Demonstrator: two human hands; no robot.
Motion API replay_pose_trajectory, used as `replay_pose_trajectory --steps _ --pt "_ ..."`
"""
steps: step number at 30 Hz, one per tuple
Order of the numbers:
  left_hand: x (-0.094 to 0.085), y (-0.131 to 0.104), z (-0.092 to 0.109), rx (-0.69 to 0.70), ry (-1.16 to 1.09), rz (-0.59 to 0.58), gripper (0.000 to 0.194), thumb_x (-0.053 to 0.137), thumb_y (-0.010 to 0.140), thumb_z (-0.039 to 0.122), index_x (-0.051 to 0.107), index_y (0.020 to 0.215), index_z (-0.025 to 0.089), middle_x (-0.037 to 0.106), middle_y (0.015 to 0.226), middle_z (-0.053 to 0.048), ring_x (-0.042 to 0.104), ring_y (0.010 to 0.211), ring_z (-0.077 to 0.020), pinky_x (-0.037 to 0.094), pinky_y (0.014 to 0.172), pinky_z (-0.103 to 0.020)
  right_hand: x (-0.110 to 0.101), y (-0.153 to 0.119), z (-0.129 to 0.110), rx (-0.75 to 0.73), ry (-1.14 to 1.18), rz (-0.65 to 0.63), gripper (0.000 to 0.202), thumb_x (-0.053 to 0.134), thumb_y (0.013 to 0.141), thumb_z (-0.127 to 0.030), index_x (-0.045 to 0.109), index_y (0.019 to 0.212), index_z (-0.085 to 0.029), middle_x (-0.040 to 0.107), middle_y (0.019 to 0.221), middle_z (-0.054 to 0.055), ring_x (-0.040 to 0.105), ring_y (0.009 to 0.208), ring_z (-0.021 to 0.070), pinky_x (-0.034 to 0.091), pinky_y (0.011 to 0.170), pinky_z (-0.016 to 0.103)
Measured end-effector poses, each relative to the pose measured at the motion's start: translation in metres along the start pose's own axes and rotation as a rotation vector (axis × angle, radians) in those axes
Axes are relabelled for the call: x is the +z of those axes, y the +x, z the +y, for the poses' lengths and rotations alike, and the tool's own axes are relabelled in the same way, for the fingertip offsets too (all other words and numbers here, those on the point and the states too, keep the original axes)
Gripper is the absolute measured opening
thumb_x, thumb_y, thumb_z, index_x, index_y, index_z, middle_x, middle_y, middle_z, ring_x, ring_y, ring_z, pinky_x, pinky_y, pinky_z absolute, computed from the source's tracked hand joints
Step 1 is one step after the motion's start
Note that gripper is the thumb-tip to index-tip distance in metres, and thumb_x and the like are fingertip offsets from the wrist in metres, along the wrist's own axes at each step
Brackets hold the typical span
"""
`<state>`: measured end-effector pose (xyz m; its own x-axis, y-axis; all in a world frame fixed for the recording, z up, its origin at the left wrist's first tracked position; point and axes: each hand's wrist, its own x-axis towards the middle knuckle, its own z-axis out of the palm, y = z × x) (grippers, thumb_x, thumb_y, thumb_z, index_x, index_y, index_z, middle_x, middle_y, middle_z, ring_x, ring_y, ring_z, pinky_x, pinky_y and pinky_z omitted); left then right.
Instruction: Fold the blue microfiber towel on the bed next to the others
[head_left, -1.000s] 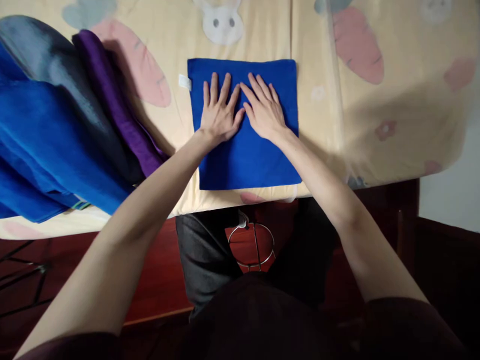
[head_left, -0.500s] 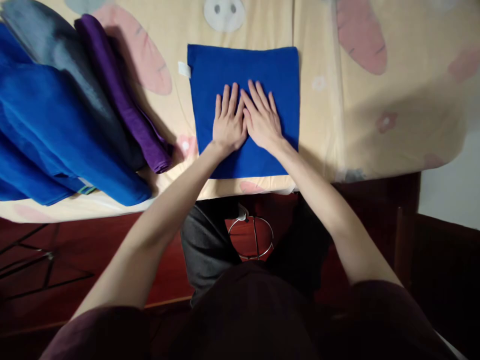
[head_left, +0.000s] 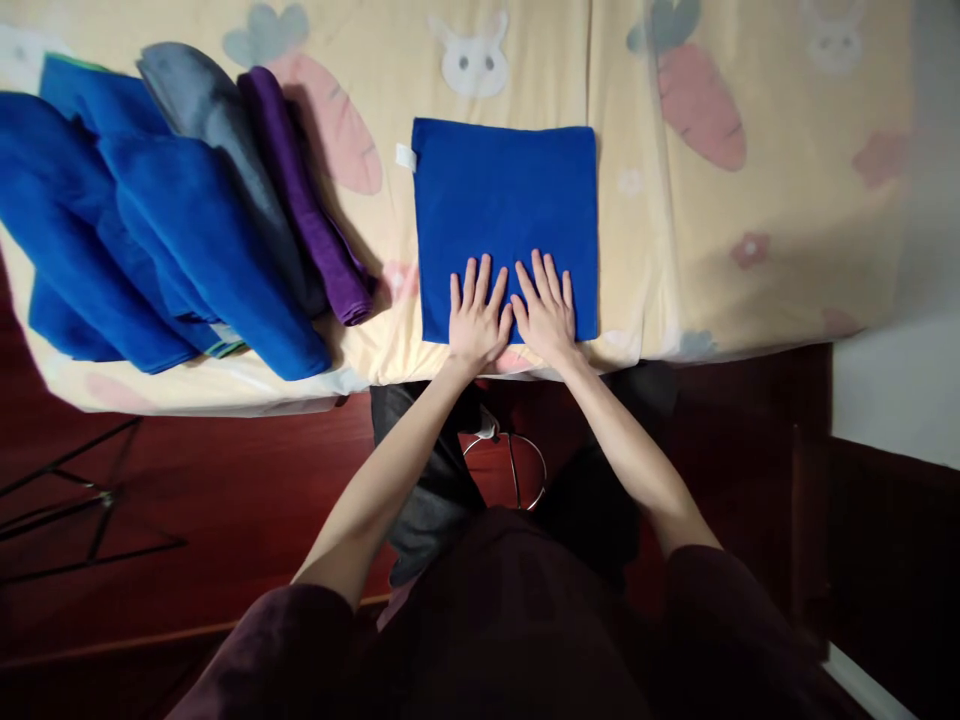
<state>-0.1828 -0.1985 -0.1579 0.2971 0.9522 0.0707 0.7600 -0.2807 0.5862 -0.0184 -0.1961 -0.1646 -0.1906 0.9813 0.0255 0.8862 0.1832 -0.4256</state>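
Observation:
A folded blue cloth lies flat as a square on the cream bedsheet, with a small white tag at its far left corner. My left hand and my right hand rest palm down, side by side, on the cloth's near edge. Fingers of both hands are spread and flat; neither hand grips anything.
To the left on the sheet lies a pile of folded cloths: several blue ones, a grey one and a purple one. The bed's near edge runs just below my hands. Below it are dark red floor and a metal ring stand.
Both hands have slid toward me across the blue cloth, from its middle to its near edge. The view has also shifted, showing more of the pile at the left.

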Motion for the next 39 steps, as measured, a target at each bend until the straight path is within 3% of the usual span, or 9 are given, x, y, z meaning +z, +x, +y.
replay_pose_trajectory --steps 8,14,18,21,24,28,31,34,39 --pt "-0.029 -0.050 -0.035 -0.040 0.027 0.086 0.070 0.054 0.105 0.051 0.046 0.168 0.018 0.025 0.181 -0.009 0.012 0.171 -0.0328 0.001 0.140 -0.058 -0.035 -0.067 0.057 0.039 -0.014 0.088 0.063 0.037 0.114 -0.047 0.036 0.172 -0.021 0.025 0.182 0.011 0.019 0.170 0.0312 0.012 0.138 0.065" --pt "-0.026 -0.086 -0.062 -0.068 -0.020 0.177 0.073 0.057 0.104 0.050 0.044 0.167 0.015 0.026 0.180 -0.016 0.020 0.170 -0.0333 0.011 0.140 -0.058 -0.030 -0.097 0.089 0.079 0.213 0.302 0.057 0.050 0.109 -0.044 0.050 0.161 -0.020 0.055 0.163 0.016 0.045 0.158 0.0298 0.031 0.134 0.058" --pt "-0.024 -0.094 -0.079 -0.069 -0.082 0.275 0.067 0.063 0.101 0.050 0.053 0.156 0.013 0.043 0.171 -0.021 0.036 0.162 -0.0358 0.025 0.136 -0.059 -0.022 -0.100 0.089 0.147 0.470 0.461 0.046 0.065 0.100 -0.038 0.063 0.141 -0.018 0.072 0.131 0.017 0.070 0.123 0.0276 0.051 0.119 0.051" --pt "-0.028 -0.091 -0.089 -0.102 -0.181 0.365 0.058 0.068 0.096 0.047 0.062 0.143 0.012 0.065 0.146 -0.022 0.060 0.140 -0.0340 0.044 0.124 -0.054 -0.017 -0.098 0.084 0.188 0.561 0.485 0.044 0.071 0.092 -0.036 0.068 0.132 -0.018 0.074 0.114 0.013 0.072 0.104 0.0244 0.058 0.106 0.044" --pt "-0.037 -0.090 -0.094 -0.160 -0.282 0.383 0.047 0.070 0.093 0.043 0.070 0.130 0.014 0.073 0.126 -0.018 0.068 0.120 -0.0303 0.053 0.113 -0.049 -0.012 -0.096 0.078 0.217 0.596 0.470 0.048 0.072 0.089 -0.036 0.069 0.133 -0.016 0.074 0.108 0.011 0.069 0.095 0.0224 0.060 0.097 0.041" --pt "-0.047 -0.090 -0.095 -0.263 -0.419 0.270 0.051 0.072 0.085 0.043 0.073 0.126 0.013 0.073 0.105 -0.012 0.068 0.094 -0.0243 0.058 0.088 -0.039 -0.006 -0.094 0.075 0.269 0.608 0.457 0.049 0.067 0.091 -0.039 0.071 0.134 -0.014 0.073 0.103 0.011 0.068 0.088 0.0222 0.061 0.091 0.039" --pt "-0.053 -0.088 -0.089 -0.268 -0.486 0.185 0.060 0.074 0.080 0.044 0.073 0.130 0.010 0.069 0.087 -0.006 0.062 0.074 -0.0180 0.052 0.068 -0.030 -0.008 -0.094 0.075 0.273 0.641 0.444 0.042 0.060 0.094 -0.039 0.077 0.123 -0.015 0.077 0.104 0.013 0.071 0.091 0.0239 0.061 0.093 0.040" --pt "-0.062 -0.085 -0.081 -0.239 -0.510 0.141 0.059 0.076 0.076 0.042 0.074 0.125 0.010 0.065 0.075 -0.002 0.058 0.066 -0.0159 0.047 0.061 -0.026 -0.016 -0.097 0.076 0.238 0.645 0.430 0.035 0.058 0.094 -0.040 0.081 0.108 -0.017 0.081 0.109 0.014 0.074 0.098 0.0258 0.061 0.097 0.040" --pt "-0.080 -0.089 -0.072 -0.229 -0.454 0.144 0.044 0.075 0.068 0.036 0.079 0.105 0.012 0.061 0.064 0.000 0.053 0.059 -0.0149 0.045 0.058 -0.026 -0.030 -0.110 0.075 0.179 0.600 0.436 0.030 0.064 0.087 -0.035 0.083 0.101 -0.016 0.080 0.095 0.013 0.074 0.082 0.0248 0.064 0.085 0.041"
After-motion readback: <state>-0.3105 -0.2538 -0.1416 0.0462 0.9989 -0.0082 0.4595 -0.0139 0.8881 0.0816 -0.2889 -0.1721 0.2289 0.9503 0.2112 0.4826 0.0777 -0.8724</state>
